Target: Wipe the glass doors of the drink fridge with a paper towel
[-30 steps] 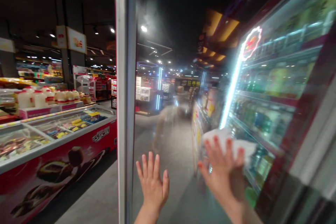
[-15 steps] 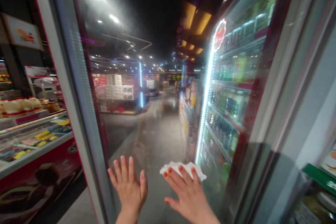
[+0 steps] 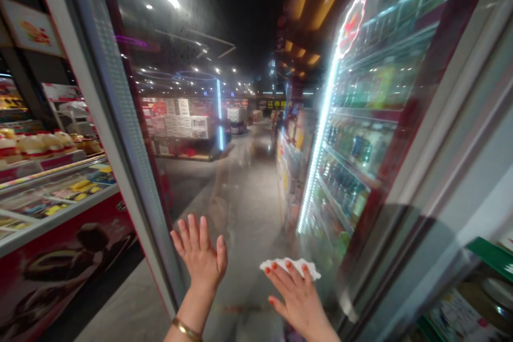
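Glass pane (image 3: 244,208), freezer (image 3: 60,219) with packets (image 3: 82,187), probably

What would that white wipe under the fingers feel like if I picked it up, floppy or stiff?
Probably floppy: the white wipe has a wavy, uneven edge. It's likely light too, since it looks thin and small beside the right hand. Pushed, it might slide or bunch up, because it seems to lie between the spread fingers and smooth glass.

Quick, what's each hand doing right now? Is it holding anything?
Left hand: open, spread wide, nothing seen in it.
Right hand: open and flat over a white cloth, not closed around it.
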A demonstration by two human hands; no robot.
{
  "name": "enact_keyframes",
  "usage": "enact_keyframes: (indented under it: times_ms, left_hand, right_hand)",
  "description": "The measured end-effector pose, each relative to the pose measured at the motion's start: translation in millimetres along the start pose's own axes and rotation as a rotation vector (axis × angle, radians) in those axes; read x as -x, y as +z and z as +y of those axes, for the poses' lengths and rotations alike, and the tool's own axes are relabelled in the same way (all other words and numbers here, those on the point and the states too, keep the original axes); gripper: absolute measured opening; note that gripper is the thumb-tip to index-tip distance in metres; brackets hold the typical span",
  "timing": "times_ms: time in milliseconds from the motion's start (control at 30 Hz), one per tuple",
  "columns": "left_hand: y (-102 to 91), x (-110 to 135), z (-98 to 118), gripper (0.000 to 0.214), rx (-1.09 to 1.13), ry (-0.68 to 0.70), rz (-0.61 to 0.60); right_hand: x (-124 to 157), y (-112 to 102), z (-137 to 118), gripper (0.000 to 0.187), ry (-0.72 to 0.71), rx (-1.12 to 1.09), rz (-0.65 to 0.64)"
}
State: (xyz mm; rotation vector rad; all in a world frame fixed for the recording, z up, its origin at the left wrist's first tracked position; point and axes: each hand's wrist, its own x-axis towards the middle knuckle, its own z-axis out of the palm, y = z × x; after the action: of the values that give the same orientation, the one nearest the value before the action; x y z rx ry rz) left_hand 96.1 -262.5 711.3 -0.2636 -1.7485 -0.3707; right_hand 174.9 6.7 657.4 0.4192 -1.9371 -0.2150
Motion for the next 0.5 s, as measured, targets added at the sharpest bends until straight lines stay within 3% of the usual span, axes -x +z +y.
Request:
enact_keyframes:
  times_ms: [133, 200, 300, 367, 433, 500]
  left_hand:
    - [-2.0, -1.4, 3.0, 0.088, -0.004, -0.013, -0.012]
    - [-2.5, -1.3, 2.5, 0.088, -0.011, -0.012, -0.023]
    - [-3.3, -2.8, 1.4, 0.085, -0.005, 0.002, -0.002]
    - [-3.8, -5.6, 1.7, 0.082, 0.009, 0.014, 0.024]
    - [-4.2, -8.5, 3.1, 0.081, 0.022, 0.031, 0.035]
    - [-4.6, -10.6, 5.0, 0.082, 0.026, 0.042, 0.04]
  right_hand:
    - [8.6, 0.5, 51.2, 0.089, 0.338, 0.029, 0.091]
    - [-2.7, 8.3, 41.7, 0.087, 0.435, 0.031, 0.118]
    - [-10.1, 15.3, -9.7, 0.078, 0.217, -0.017, 0.068]
    - [-3.3, 14.8, -30.5, 0.065, 0.074, -0.034, 0.052]
    - [6.8, 12.1, -21.1, 0.062, 0.107, -0.021, 0.073]
    - [11.0, 11.4, 7.2, 0.07, 0.255, 0.007, 0.12]
